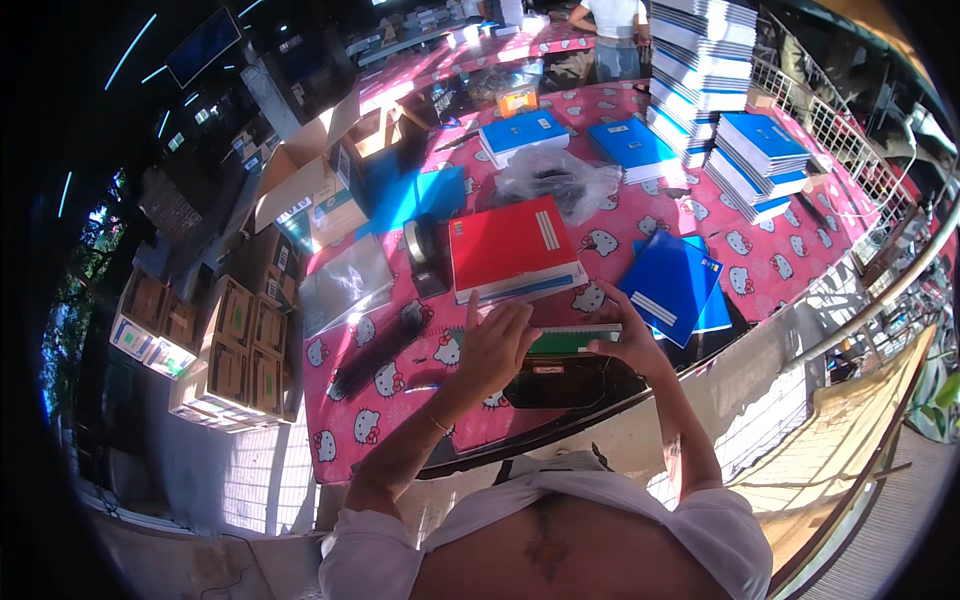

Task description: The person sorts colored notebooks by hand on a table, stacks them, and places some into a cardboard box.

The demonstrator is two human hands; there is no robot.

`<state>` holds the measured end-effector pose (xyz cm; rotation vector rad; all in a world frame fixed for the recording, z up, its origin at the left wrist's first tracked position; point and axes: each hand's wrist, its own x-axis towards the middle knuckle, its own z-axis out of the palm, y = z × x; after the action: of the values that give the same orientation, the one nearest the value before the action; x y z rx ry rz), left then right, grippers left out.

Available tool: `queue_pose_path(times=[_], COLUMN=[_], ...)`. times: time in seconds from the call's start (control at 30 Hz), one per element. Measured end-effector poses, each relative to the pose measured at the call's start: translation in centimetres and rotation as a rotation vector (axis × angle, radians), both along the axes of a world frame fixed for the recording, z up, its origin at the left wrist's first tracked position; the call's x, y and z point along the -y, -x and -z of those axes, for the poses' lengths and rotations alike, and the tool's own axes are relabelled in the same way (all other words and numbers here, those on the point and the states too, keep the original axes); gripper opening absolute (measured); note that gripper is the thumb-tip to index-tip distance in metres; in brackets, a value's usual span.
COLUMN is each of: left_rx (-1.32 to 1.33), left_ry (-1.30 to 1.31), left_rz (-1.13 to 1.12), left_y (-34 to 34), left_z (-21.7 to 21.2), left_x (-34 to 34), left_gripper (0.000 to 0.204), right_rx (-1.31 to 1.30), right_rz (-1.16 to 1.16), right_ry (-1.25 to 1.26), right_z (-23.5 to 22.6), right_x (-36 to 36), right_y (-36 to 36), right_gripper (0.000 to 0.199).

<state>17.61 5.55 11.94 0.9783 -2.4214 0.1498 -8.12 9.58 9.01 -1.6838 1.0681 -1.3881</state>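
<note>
Just in front of me, a green notebook [574, 341] is held edge-on between my two hands. My left hand [495, 345] is at its left end, index finger sticking up and the other fingers curled against it. At the right end, my right hand [635, 340] grips it with the thumb on the near side. Under the notebook sits a dark box-like object [560, 385] with a small red label; its kind is unclear. Directly beyond my hands lies a stack of red notebooks [505, 245] with a blue one visible low down. Dark blue notebooks [672, 285] lie fanned to the right.
A pink patterned cloth [400, 385] covers the table. A black tape dispenser [426, 258], clear plastic sleeves [350, 280] and an open carton [315, 190] are on the left. Crumpled plastic [555, 182] and blue notebook stacks [700, 75] stand farther back. Another person [615, 30] is beyond.
</note>
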Motion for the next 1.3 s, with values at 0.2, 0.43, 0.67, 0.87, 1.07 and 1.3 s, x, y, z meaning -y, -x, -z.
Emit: queue_pose_path(times=[0.2, 0.43, 0.67, 0.87, 1.07, 1.3], left_rx=[-0.041, 0.007, 0.134, -0.051, 0.04, 0.151], left_ry=[0.016, 0.097, 0.171, 0.139, 0.051, 0.021], left_rz=[0.157, 0.098, -0.117, -0.099, 0.064, 0.11], left_y=[0.0, 0.7, 2.5, 1.9, 2.6, 3.4], left_z=[-1.0, -0.5, -0.5, 6.4, 6.9, 6.8], left_x=[1.5, 2.4, 0.8, -1.1, -0.8, -1.2], left_gripper=[0.018, 0.023, 0.064, 0.088, 0.084, 0.084], right_rx=[0.263, 0.096, 0.116, 0.065, 0.184, 0.205], right_rz=[-0.242, -0.119, -0.095, -0.059, -0.062, -0.09], right_ry=[-0.355, -0.156, -0.155, -0.206, -0.169, -0.209], right_z=[3.2, 2.4, 3.8, 2.2, 2.6, 3.1], right_x=[1.0, 0.6, 0.7, 0.8, 0.7, 0.3], right_y=[-0.5, -1.0, -1.0, -1.6, -1.9, -1.9], right_gripper=[0.037, 0.029, 0.028, 0.032, 0.033, 0.034])
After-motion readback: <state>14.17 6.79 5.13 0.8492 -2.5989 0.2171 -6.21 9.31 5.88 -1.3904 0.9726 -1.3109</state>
